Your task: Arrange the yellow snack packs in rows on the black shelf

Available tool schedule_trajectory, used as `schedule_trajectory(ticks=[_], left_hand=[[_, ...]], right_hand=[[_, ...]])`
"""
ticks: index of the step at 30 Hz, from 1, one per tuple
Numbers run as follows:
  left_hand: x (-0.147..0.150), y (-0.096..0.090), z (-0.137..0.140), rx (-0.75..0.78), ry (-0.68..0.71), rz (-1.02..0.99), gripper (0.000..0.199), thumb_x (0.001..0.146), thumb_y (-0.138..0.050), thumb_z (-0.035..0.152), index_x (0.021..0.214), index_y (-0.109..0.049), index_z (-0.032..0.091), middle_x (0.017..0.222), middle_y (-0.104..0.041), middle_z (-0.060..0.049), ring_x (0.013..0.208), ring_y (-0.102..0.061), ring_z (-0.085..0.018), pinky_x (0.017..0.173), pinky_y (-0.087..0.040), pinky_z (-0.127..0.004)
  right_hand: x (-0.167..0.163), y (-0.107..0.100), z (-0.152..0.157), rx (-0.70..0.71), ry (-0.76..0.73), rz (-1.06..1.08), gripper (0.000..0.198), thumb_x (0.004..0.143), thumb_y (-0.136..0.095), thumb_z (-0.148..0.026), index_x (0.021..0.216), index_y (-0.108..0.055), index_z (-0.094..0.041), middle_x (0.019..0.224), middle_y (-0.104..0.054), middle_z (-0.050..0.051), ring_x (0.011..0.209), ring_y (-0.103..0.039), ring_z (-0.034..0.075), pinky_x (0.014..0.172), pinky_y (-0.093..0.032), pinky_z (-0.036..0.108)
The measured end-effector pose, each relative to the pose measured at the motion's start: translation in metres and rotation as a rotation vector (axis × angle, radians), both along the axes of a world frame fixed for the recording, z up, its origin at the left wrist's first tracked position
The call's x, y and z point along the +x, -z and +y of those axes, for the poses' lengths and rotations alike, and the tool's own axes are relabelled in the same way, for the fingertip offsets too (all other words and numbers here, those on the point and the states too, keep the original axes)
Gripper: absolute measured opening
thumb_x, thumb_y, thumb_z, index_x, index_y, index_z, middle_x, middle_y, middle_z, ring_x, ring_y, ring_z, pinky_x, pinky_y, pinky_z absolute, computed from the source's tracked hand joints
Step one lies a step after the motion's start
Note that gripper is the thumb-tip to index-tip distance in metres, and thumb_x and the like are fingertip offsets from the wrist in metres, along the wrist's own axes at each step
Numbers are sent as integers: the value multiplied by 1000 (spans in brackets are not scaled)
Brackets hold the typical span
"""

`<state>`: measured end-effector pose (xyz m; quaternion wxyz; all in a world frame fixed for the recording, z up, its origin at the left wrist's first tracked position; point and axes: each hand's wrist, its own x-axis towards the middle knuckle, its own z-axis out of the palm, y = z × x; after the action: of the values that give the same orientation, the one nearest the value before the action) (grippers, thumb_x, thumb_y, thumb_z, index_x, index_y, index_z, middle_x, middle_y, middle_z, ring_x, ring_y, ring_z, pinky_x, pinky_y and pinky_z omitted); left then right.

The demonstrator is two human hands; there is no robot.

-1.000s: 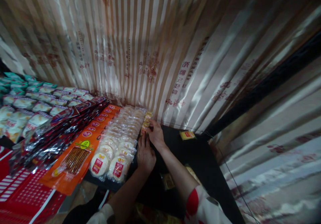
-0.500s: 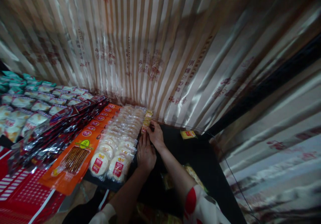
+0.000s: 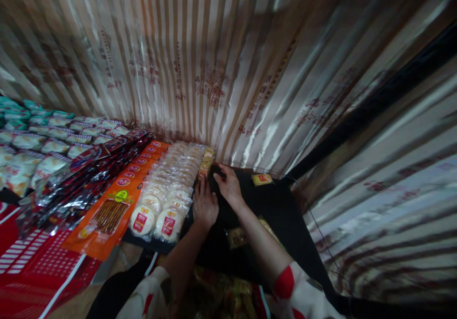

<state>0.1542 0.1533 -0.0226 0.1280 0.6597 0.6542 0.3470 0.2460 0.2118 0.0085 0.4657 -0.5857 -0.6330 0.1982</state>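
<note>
Just below the middle of the frame, a person's two bare hands meet a narrow row of small yellow, shiny plastic-wrapped packets (image 3: pixel 207 159) on a flat black display surface (image 3: pixel 291 219). The left hand (image 3: pixel 205 207) lies palm down, fingers stretched forward, fingertips at the row's near end; whether it pinches a packet cannot be told. It seems placed there to steady that end and keep the line straight. The right hand (image 3: pixel 229 184), just right of the row, is loosely curved, thumb and fingers apart, with nothing visible between them.

Directly left of the row, round white crackers in clear wrappers (image 3: pixel 174 183) overlap in two columns, probably tilted so their red labels face the front. Further left, flat orange snack bags (image 3: pixel 117 202) overlap, likely so that each printed top edge shows. A red plastic basket with slotted sides (image 3: pixel 37 257) fills the lower left corner.

Right of centre, a single yellow packet with a red label (image 3: pixel 262 179) lies apart near the back edge. Behind everything hangs a pleated, striped, pale shiny curtain (image 3: pixel 228 57).
</note>
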Motion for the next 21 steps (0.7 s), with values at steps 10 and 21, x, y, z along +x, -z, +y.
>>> schedule_trajectory(ticks=[10,21], left_hand=[[-6,-1,-3,108,25,-52,37,83,-41,19,116,-57,13,146,-32,-7,128,-34,-28,107,-32,-43],[4,-31,-72,143,462,2,24,83,-46,25,100,-63,22,106,-59,-6,104,-48,-20,92,-44,-34]], right_hand=[[116,-12,-111,-36,104,-299,30,80,-50,-36,103,-64,-22,110,-62,9,105,-56,24,94,-44,44],[122,-6,-163,-6,16,-408,26,79,-53,-31,100,-65,-21,109,-64,10,105,-56,25,94,-45,44]])
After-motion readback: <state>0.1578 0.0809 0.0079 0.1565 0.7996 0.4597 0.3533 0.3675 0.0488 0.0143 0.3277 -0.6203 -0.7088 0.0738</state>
